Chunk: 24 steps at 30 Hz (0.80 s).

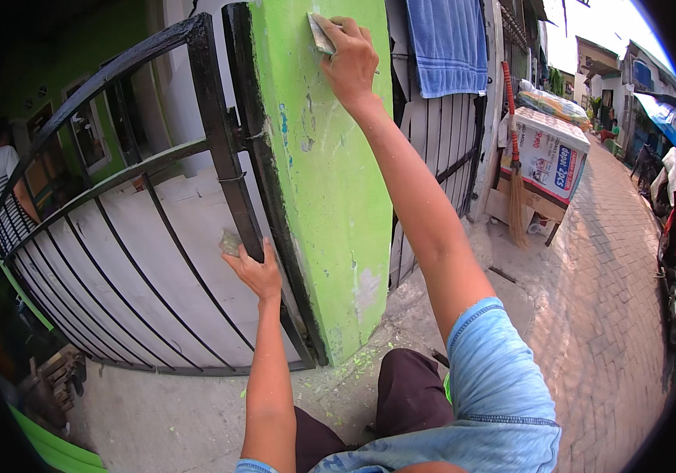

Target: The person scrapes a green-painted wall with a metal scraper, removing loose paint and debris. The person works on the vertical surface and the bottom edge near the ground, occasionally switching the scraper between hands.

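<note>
High on a green-painted pillar, my right hand holds a thin, flat scraping piece against the painted face. The pillar's paint is chipped, with pale and blue spots. My left hand is at the black metal gate post, its thumb and fingers around the post's edge. A small greyish piece, perhaps sandpaper, sticks out from between the left fingers. Green paint flakes lie on the concrete at the pillar's foot.
White sheeting backs the barred gate; a person stands behind it. Right of the pillar hang a blue towel and, farther on, a broom beside a printed box. A brick-paved alley runs along the right.
</note>
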### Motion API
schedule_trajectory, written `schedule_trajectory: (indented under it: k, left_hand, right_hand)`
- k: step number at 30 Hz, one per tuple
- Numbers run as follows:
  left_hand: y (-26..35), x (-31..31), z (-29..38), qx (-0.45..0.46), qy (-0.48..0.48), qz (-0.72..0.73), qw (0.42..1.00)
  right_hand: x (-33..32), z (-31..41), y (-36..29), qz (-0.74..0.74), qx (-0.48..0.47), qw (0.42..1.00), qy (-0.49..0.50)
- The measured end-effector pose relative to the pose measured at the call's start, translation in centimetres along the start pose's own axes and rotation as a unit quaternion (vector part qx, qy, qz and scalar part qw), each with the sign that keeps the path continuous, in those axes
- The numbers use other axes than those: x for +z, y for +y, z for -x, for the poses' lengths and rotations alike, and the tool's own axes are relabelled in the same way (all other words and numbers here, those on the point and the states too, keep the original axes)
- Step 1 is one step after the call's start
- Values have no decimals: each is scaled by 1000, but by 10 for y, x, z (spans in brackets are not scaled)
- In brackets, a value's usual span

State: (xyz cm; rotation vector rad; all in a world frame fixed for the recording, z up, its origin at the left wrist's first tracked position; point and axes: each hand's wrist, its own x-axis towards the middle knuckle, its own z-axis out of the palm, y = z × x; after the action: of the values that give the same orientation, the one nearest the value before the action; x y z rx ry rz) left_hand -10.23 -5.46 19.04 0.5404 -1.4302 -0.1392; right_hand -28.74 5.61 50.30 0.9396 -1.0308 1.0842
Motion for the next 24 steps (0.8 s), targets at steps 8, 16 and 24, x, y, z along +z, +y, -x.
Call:
schedule_trajectory:
  k: [8,16,24]
  left_hand:
    - [-13,1,4,-7,2,-40,999]
    - [-6,6,-1,20,21,-25,999]
    - [-13,-4,-2,-9,3,-20,1000]
  right_hand:
    - [-23,58,-8,15,55,995,-78]
    - [18,2,4,60,-29,998,18]
    - [4,47,-21,17,-31,999,-6]
